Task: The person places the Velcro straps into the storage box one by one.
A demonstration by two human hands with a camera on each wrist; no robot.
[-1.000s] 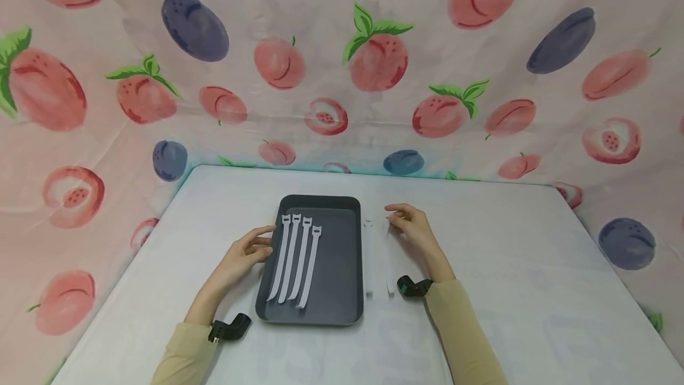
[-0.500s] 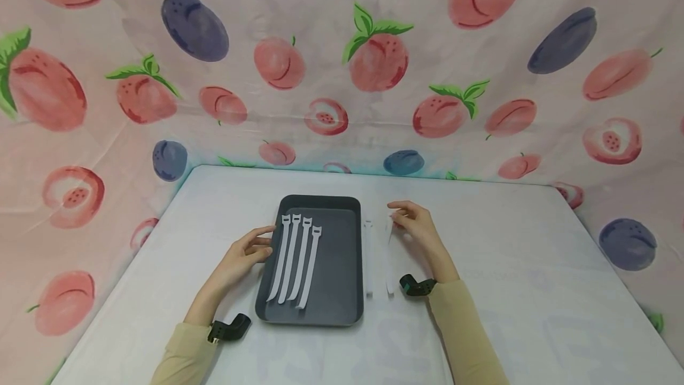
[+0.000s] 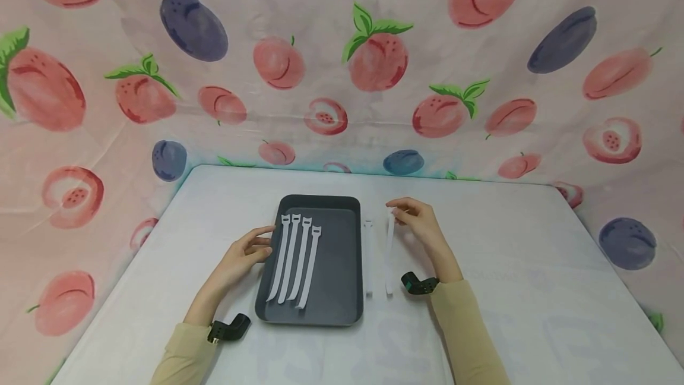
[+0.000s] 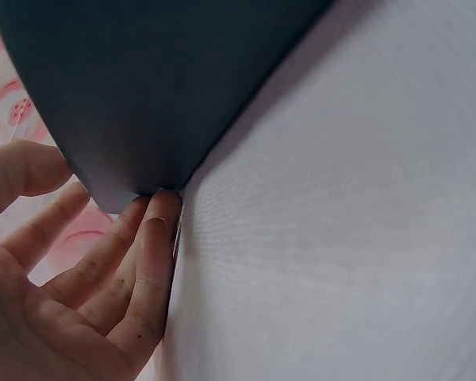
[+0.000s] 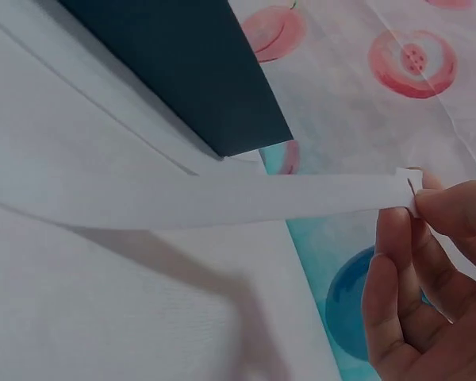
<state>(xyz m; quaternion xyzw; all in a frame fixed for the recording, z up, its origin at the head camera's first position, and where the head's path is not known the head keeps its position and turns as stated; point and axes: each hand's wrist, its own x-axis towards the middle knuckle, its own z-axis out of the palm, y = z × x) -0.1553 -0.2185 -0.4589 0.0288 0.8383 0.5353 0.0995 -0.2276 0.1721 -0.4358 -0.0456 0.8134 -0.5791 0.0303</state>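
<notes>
Right hand (image 3: pixel 419 223): fingers (image 5: pixel 397 262) pinched together on the head end of a long white flat fastening strap (image 3: pixel 389 254), that end raised off the white counter (image 3: pixel 507 266) while its tail seems to rest on the surface, just right of the tray. Left hand (image 3: pixel 247 252): fingers (image 4: pixel 147 254) relaxed and slightly spread, tips touching the left wall of the dark grey rectangular plastic tray (image 3: pixel 342 266); nothing gripped. Inside the tray, four matching white straps (image 3: pixel 295 263) lie side by side, lengthwise, in its left half; the right half is bare. A second loose white strap (image 3: pixel 368 257) lies flat on the counter between the tray and the lifted one. Judgement: four straps laid in, two outside, one of those in hand. Surround: peach-and-plum printed pink cloth (image 3: pixel 342 64) behind and to both sides; beige sleeves (image 3: pixel 470 331), black wrist mounts.
</notes>
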